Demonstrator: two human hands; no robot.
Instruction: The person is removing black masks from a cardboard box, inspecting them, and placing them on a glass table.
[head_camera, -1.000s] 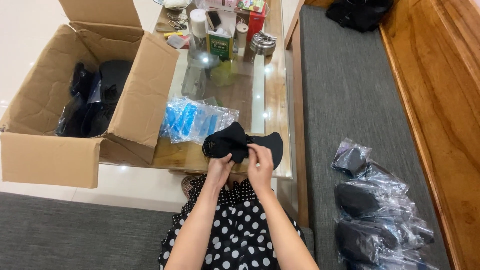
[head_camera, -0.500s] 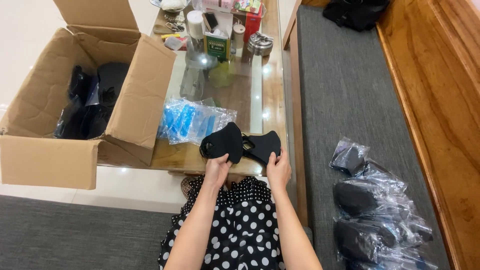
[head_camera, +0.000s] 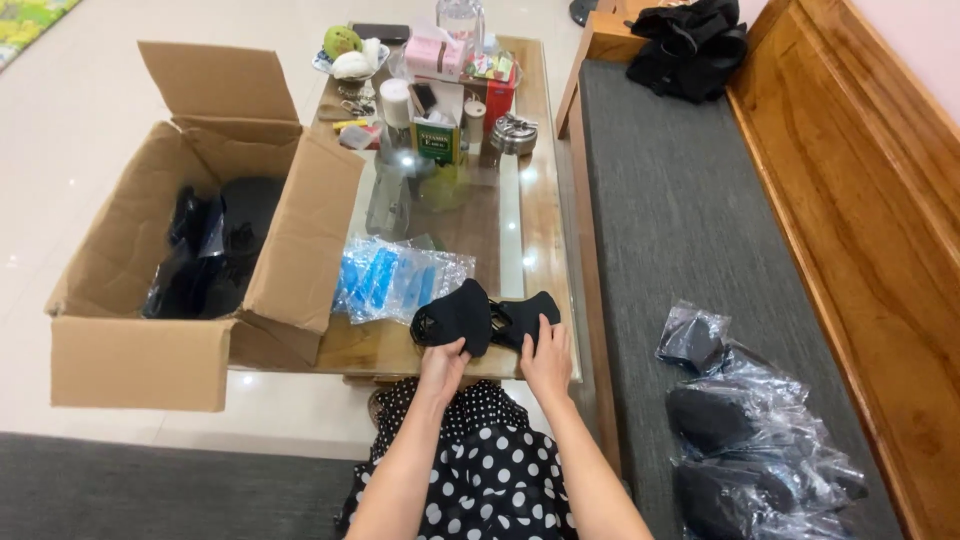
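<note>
We pinch soft black fabric masks (head_camera: 485, 318) at the glossy wooden table (head_camera: 545, 215)'s near edge: left hand (head_camera: 443, 362) fingers gripping the rounded piece, right hand (head_camera: 548, 352) pressing the flatter one. Crinkly clear packets (head_camera: 398, 279) lie just beside; a cardboard box (head_camera: 200, 250) overhangs left.

A glass-topped wooden coffee table (head_camera: 535, 215) stands on a glossy pale tile floor (head_camera: 80, 150) that mirrors small spots of overhead light. Along the table's right edge runs a wooden bench (head_camera: 850, 230) with a grey seat cushion (head_camera: 680, 210); a grey rug (head_camera: 150, 490) lies at the near left.
</note>
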